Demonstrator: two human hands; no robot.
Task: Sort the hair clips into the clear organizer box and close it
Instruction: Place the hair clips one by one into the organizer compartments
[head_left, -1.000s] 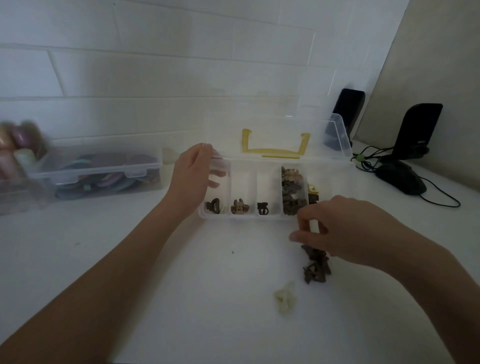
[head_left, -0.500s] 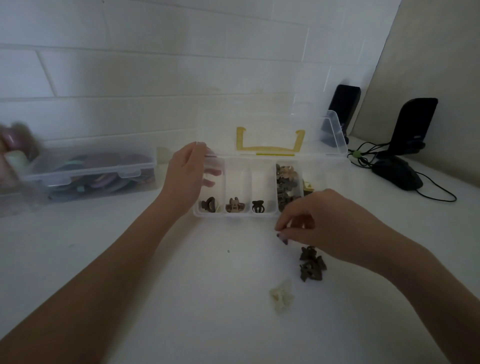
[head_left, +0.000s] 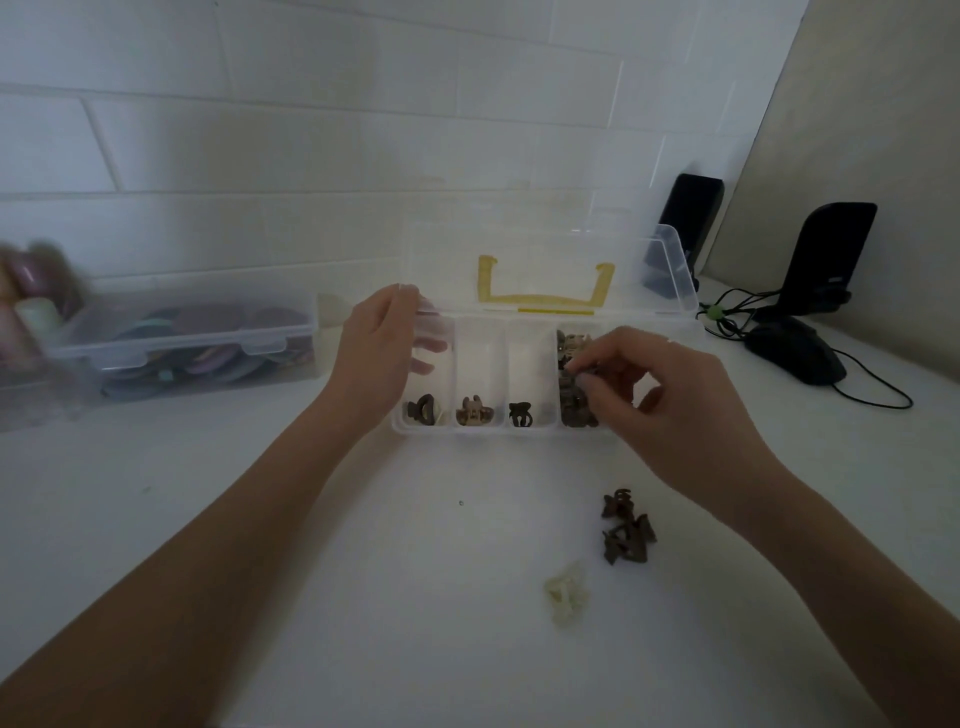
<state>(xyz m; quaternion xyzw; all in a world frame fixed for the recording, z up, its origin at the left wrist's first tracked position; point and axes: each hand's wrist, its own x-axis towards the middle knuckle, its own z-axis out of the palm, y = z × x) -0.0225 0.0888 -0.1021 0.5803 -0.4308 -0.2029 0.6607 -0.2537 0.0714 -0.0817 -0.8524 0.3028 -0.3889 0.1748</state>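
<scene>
Clear organizer box (head_left: 675, 317), frame centre, lid up against the wall. My left hand (head_left: 379, 358) grips its left end, fingers curled over the rim. My right hand (head_left: 670, 395) pinches a small dark clip (head_left: 575, 370) over the fourth compartment, already piled with brown clips. Loose brown clips (head_left: 626, 527) and a pale clip (head_left: 565, 592) lie lower right on the table.
</scene>
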